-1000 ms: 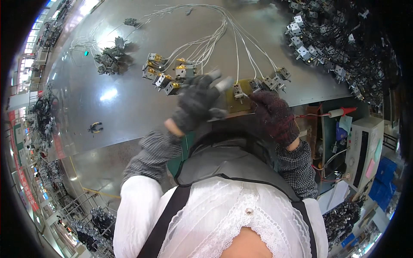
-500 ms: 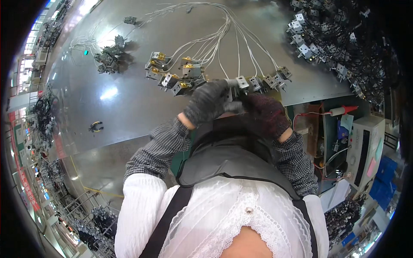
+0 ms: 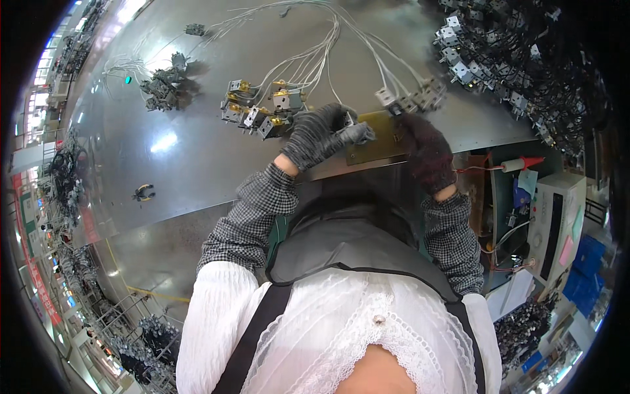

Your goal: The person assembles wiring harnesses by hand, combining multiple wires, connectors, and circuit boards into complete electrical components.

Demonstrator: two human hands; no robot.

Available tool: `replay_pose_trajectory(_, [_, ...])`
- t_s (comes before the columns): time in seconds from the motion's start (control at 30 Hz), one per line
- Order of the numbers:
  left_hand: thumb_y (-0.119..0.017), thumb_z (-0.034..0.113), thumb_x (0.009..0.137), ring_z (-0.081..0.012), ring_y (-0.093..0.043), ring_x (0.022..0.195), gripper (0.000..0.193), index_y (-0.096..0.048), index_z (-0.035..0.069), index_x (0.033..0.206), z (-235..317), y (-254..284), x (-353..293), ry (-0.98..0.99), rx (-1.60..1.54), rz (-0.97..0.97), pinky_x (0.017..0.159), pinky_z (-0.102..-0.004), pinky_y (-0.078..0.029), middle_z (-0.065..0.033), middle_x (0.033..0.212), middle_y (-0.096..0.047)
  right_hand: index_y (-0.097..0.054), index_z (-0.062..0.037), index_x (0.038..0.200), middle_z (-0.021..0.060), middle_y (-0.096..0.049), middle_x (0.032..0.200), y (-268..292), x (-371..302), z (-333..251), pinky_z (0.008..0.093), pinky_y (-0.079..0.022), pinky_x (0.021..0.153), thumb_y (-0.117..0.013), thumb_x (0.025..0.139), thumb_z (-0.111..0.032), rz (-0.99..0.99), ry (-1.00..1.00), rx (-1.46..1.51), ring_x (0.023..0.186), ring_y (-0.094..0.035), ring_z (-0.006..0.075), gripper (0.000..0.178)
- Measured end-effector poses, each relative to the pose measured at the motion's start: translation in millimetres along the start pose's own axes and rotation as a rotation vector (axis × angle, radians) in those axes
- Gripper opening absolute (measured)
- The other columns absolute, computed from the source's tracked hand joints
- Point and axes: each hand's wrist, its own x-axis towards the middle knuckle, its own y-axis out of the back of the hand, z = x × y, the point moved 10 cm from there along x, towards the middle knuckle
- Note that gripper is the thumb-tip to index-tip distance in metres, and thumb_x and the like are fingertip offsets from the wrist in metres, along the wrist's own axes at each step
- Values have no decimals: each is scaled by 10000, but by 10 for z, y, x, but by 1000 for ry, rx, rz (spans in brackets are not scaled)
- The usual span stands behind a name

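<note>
My left hand, in a grey knitted glove, is closed around a small metal-cased part with a white wire, mostly hidden by the fingers. My right hand, in a dark red and black glove, reaches to a row of wired metal boxes; its fingertips touch the near side, but the dark glove hides how the fingers are bent. Between both hands a flat brass-coloured plate lies at the table's front edge. Left of my left hand sits a cluster of similar boxes with yellow parts, white wires trailing from them.
A large heap of metal boxes with black cables covers the table's right side. Farther left lie a dark bundle of parts and small yellow-handled cutters. A red-and-white probe and a white instrument stand at right.
The row of boxes has shifted away from me, its right end blurred. My hands have moved apart, uncovering the brass-coloured plate between them.
</note>
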Motion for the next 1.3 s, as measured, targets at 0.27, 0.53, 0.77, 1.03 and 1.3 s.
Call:
replay_pose_trajectory(0.27, [-779,580,845,-303,-729,864,612,-683,55,1144,153,-236,70,15,545,-42,773,-396,-567,-145,890,-713,-676,-22,1210,213,-716,1127,189,-48,-215,430,-552,894,-628,971,-101,4,3,-128,1036,-692,391,256])
replay_pose_trajectory(0.53, [-831,514,742,-355,-704,936,602,-661,65,1105,234,-455,57,-85,683,105,789,-456,-554,-168,1004,-689,-720,-42,1145,190,-745,1041,99,-113,-738,419,-585,867,-650,944,-84,-59,151,-185,973,-729,363,218])
replay_pose_trajectory(0.77, [-867,455,699,-352,-701,933,591,-645,64,1082,269,-480,95,-128,713,116,771,-461,-552,-167,972,-680,-718,-45,1123,191,-744,1026,25,-109,-774,433,-589,851,-649,914,-65,-116,168,-360,966,-729,373,221])
replay_pose_trajectory(1.03, [-862,409,697,-352,-711,908,570,-621,56,1075,296,-536,139,-141,744,68,756,-460,-564,-164,971,-677,-717,-52,1120,184,-743,1033,82,-104,-794,443,-588,837,-646,925,-84,-56,147,-298,961,-722,388,209])
replay_pose_trajectory(1.3, [-900,417,688,-364,-698,950,691,-616,39,1192,378,-377,101,-191,597,25,806,-457,-562,-183,1031,-679,-715,-46,1151,182,-742,1030,86,-114,-617,398,-582,849,-646,937,-45,-46,104,-149,964,-727,348,225])
